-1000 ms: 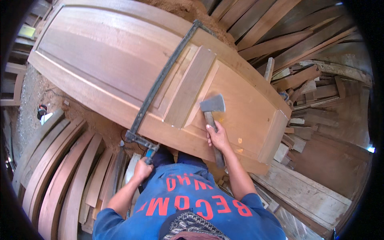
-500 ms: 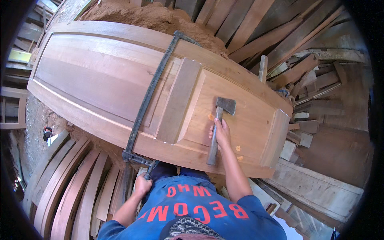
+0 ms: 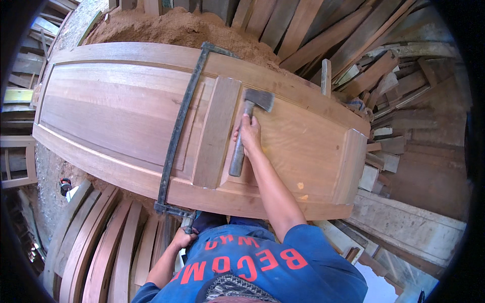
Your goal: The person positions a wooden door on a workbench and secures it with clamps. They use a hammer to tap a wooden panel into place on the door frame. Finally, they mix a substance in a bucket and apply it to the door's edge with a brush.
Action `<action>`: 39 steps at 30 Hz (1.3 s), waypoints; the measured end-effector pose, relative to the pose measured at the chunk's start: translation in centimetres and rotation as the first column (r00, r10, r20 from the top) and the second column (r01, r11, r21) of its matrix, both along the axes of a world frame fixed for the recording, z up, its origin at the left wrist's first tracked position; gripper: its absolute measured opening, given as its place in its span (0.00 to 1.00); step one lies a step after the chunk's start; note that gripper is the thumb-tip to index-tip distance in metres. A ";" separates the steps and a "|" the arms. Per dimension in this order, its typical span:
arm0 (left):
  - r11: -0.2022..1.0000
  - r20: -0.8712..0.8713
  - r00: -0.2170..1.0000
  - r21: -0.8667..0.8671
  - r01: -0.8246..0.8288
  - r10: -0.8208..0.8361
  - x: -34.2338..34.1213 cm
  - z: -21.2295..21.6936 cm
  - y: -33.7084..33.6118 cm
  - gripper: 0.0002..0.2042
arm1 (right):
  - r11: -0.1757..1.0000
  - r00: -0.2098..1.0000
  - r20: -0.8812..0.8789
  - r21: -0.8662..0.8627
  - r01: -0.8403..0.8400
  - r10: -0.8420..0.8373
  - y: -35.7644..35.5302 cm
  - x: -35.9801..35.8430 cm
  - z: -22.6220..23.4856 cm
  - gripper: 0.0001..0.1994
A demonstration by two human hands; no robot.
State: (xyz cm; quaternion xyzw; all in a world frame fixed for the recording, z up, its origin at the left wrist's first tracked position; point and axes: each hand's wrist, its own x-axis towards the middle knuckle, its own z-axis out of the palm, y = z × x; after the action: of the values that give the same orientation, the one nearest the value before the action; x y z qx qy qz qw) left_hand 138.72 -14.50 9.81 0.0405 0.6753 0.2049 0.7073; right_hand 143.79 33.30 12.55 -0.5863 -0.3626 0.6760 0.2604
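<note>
Right hand [image 3: 248, 134]: fingers wrapped round hatchet [image 3: 259, 99], over door [image 3: 113, 101]. Left hand [image 3: 184, 237]: fingers curled on handle of clamp [image 3: 178, 129] spanning door. Curved boards [image 3: 88, 242] lower left.

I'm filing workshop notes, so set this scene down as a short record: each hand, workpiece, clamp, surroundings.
Right hand: gripping a hatchet by its shaft
Left hand: closed on the near end of a bar clamp
Workpiece: door-like wooden panel
Clamp placement: across the panel's width
Surroundings: curved boards at lower left, brown heap beyond the panel
Unclear: whether the hatchet touches the panel
</note>
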 end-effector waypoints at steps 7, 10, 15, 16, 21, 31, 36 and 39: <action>0.999 -0.069 0.997 0.038 0.037 -0.035 0.3 -0.4 -0.4 0.12 | 0.998 0.997 0.042 0.005 0.063 -0.063 0.2 -0.7 1.0 0.13; 0.997 -0.078 0.996 0.047 0.053 -0.050 0.4 -0.9 -0.8 0.12 | 0.994 0.989 0.106 0.023 -0.110 0.106 0.6 -0.1 0.7 0.12; 0.995 -0.107 0.992 0.067 0.077 -0.070 0.6 -0.6 -0.9 0.11 | 0.997 0.990 0.133 0.053 -0.056 0.049 0.0 0.1 0.4 0.13; 0.991 -0.126 0.988 0.096 0.096 -0.083 0.3 -1.1 -1.1 0.11 | 0.995 0.988 0.132 0.046 -0.087 0.080 0.0 0.2 0.2 0.14; 0.995 -0.328 0.940 -0.002 0.096 -0.092 1.2 0.5 -0.3 0.11 | 0.981 0.974 0.121 -0.006 -0.195 0.194 -1.1 3.6 0.2 0.13; 0.992 0.060 0.998 0.127 -0.015 0.007 -0.7 0.6 0.3 0.15 | 0.937 0.894 0.282 -0.145 -0.318 0.348 -8.6 13.2 5.5 0.13; 0.990 0.523 0.847 0.039 -0.136 0.096 -2.3 -0.6 0.5 0.14 | 0.936 0.922 0.204 -0.196 -0.292 0.330 -12.9 14.6 5.7 0.12; 0.998 0.337 0.940 0.031 -0.059 0.045 -1.6 -0.5 -0.2 0.15 | 0.930 0.920 0.190 -0.209 -0.303 0.343 -15.1 14.1 5.8 0.12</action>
State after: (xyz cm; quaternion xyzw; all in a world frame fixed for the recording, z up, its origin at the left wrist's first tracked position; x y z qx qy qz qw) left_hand 137.16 -14.67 9.30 0.0013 0.5414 0.2410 0.8055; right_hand 157.93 18.17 18.37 -0.6111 -0.4205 0.6688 0.0499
